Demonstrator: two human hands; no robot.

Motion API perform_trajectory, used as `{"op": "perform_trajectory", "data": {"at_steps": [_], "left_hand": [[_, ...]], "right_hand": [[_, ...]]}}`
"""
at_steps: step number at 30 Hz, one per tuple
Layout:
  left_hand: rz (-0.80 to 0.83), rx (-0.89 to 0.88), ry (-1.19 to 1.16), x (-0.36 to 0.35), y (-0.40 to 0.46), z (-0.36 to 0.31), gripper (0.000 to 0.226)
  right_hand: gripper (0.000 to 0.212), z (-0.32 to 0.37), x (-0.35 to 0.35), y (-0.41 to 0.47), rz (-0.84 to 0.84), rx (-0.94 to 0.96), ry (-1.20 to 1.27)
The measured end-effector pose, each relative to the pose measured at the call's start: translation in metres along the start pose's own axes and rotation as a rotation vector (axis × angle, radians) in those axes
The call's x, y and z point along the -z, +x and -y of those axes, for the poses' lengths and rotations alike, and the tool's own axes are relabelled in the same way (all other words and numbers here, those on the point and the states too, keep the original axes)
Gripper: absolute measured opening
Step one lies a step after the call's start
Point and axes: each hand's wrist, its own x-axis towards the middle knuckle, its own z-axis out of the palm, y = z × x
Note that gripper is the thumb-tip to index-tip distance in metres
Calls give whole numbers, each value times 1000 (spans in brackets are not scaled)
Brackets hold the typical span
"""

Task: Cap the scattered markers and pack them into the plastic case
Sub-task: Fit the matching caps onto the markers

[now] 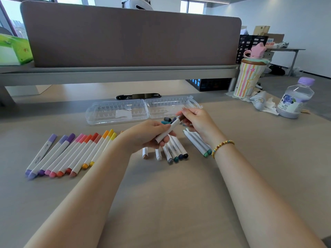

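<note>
Left hand grips a white-barrelled marker above the desk, mid-scene. Long axis runs near-left to far-right, far end raised. Right hand pinches the brown cap at that far tip. Clear plastic case lies open just beyond the hands. Capped purple-to-yellow row lies at near left, caps pointing far-right. Loose markers lie under the hands.

Both of my forearms are bare, with no sleeves reaching into view. On my right wrist I wear a bracelet of small golden-yellow beads with a few teal ones among them. My left wrist carries nothing, and my fingernails look short and unpainted.
</note>
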Motion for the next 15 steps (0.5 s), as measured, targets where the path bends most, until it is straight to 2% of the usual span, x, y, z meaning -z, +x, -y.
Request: {"op": "perform_trajectory", "data": {"at_steps": [4, 15], "left_hand": [[3, -2, -235, -6, -1, -5, 31], [-79, -63, -343, -18, -1, -8, 30]], "right_hand": [[26, 0, -7, -4, 15, 32, 17], [25, 4, -14, -1, 14, 42, 193]]}}
